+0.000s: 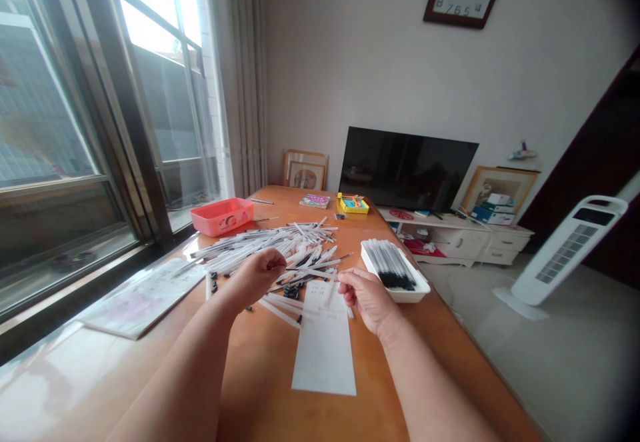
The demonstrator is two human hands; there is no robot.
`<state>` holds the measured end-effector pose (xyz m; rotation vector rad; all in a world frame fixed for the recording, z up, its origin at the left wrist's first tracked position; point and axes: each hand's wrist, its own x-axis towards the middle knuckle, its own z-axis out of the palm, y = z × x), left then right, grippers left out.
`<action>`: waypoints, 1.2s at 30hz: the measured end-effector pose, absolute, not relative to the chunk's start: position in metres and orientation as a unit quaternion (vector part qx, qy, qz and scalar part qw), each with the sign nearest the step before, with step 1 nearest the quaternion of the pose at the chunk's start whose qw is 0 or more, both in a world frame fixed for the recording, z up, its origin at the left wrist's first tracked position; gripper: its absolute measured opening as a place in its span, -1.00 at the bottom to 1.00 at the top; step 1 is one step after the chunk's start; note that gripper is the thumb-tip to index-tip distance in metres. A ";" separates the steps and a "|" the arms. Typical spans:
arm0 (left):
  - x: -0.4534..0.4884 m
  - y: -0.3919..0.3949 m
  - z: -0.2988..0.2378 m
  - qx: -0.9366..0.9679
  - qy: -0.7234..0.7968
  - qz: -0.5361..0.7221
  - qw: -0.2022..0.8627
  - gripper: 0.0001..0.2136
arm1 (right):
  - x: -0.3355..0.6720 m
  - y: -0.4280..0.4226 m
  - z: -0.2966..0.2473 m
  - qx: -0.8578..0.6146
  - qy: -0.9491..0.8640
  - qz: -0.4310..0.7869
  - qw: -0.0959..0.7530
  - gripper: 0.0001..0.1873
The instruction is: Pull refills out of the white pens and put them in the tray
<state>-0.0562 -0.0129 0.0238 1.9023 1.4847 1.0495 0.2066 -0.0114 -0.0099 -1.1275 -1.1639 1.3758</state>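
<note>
My left hand (257, 274) and my right hand (367, 297) are both closed in a pinch over the wooden table (260, 375). Between them runs a thin pen part (313, 273), one end in each hand. Just beyond the hands lies a pile of white pen barrels (265, 245) with small black caps (291, 290) scattered at its near edge. Under my right hand lies a white sheet of paper (325, 352). A white tray (417, 291) holding several finished pens in a row sits right of my right hand.
A pink plastic basket (223, 216) stands at the table's left back. A printed booklet (145, 295) lies by the window. A small book (315, 201) and a yellow box (354, 204) sit at the far end. A TV (405, 169) and a white tower fan (563, 252) stand beyond.
</note>
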 end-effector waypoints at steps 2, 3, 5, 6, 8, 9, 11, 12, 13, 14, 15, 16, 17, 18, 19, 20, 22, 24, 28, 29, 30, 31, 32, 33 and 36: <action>-0.055 -0.013 0.027 0.677 0.540 0.421 0.270 -0.84 | 0.206 -0.013 -0.009 -0.457 -0.499 0.579 0.455 -0.79; -0.054 -0.013 0.028 0.665 0.538 0.437 0.279 -0.83 | 0.205 -0.015 -0.009 -0.452 -0.514 0.585 0.435 -0.78; -0.053 -0.013 0.030 0.645 0.525 0.466 0.302 -0.79 | 0.202 -0.019 -0.007 -0.438 -0.548 0.595 0.393 -0.74; -0.052 -0.013 0.030 0.637 0.514 0.479 0.316 -0.77 | 0.200 -0.021 -0.007 -0.431 -0.563 0.597 0.375 -0.73; -0.050 -0.013 0.029 0.625 0.486 0.502 0.348 -0.72 | 0.195 -0.026 -0.004 -0.423 -0.586 0.597 0.348 -0.70; -0.048 -0.013 0.029 0.620 0.471 0.512 0.364 -0.69 | 0.192 -0.028 -0.003 -0.422 -0.595 0.595 0.337 -0.69; -0.043 -0.014 0.027 0.607 0.438 0.530 0.398 -0.65 | 0.186 -0.032 -0.002 -0.421 -0.612 0.587 0.322 -0.70; -0.040 -0.015 0.026 0.598 0.421 0.539 0.418 -0.63 | 0.184 -0.033 -0.002 -0.418 -0.620 0.584 0.318 -0.72; -0.037 -0.016 0.024 0.587 0.403 0.547 0.440 -0.61 | 0.182 -0.033 -0.003 -0.412 -0.627 0.580 0.317 -0.75; -0.034 -0.017 0.024 0.575 0.385 0.554 0.462 -0.59 | 0.181 -0.033 -0.005 -0.407 -0.633 0.576 0.319 -0.79; -0.031 -0.019 0.023 0.564 0.367 0.559 0.485 -0.58 | 0.180 -0.032 -0.008 -0.404 -0.641 0.568 0.321 -0.81; -0.028 -0.020 0.023 0.555 0.347 0.561 0.506 -0.56 | 0.179 -0.031 -0.011 -0.406 -0.649 0.557 0.322 -0.83; -0.026 -0.022 0.024 0.548 0.326 0.563 0.526 -0.56 | 0.179 -0.030 -0.014 -0.412 -0.656 0.545 0.322 -0.83; -0.023 -0.023 0.025 0.542 0.303 0.566 0.542 -0.56 | 0.179 -0.029 -0.016 -0.419 -0.661 0.533 0.321 -0.83; -0.022 -0.024 0.027 0.535 0.282 0.572 0.554 -0.55 | 0.180 -0.028 -0.018 -0.426 -0.665 0.523 0.321 -0.83; -0.020 -0.026 0.030 0.527 0.264 0.580 0.563 -0.55 | 0.180 -0.027 -0.020 -0.429 -0.667 0.516 0.322 -0.83; -0.018 -0.028 0.036 0.504 0.239 0.599 0.575 -0.51 | 0.181 -0.026 -0.021 -0.422 -0.668 0.516 0.332 -0.81; -0.018 -0.031 0.042 0.482 0.227 0.613 0.584 -0.47 | 0.181 -0.026 -0.020 -0.407 -0.664 0.525 0.343 -0.78; -0.022 -0.030 0.049 0.460 0.236 0.627 0.583 -0.39 | 0.181 -0.026 -0.016 -0.382 -0.649 0.549 0.363 -0.73; -0.024 -0.028 0.049 0.459 0.248 0.629 0.576 -0.38 | 0.182 -0.026 -0.015 -0.379 -0.644 0.554 0.368 -0.72; -0.026 -0.026 0.047 0.458 0.265 0.632 0.566 -0.39 | 0.182 -0.027 -0.013 -0.376 -0.639 0.558 0.372 -0.71; -0.029 -0.023 0.045 0.458 0.288 0.635 0.552 -0.40 | 0.182 -0.027 -0.012 -0.376 -0.633 0.561 0.379 -0.70; -0.032 -0.020 0.042 0.458 0.314 0.635 0.537 -0.42 | 0.183 -0.027 -0.011 -0.378 -0.625 0.563 0.386 -0.69; -0.035 -0.017 0.038 0.457 0.347 0.636 0.516 -0.44 | 0.183 -0.027 -0.010 -0.380 -0.617 0.565 0.394 -0.68; -0.042 -0.011 0.026 0.488 0.452 0.592 0.456 -0.52 | 0.185 -0.026 -0.009 -0.386 -0.604 0.563 0.411 -0.68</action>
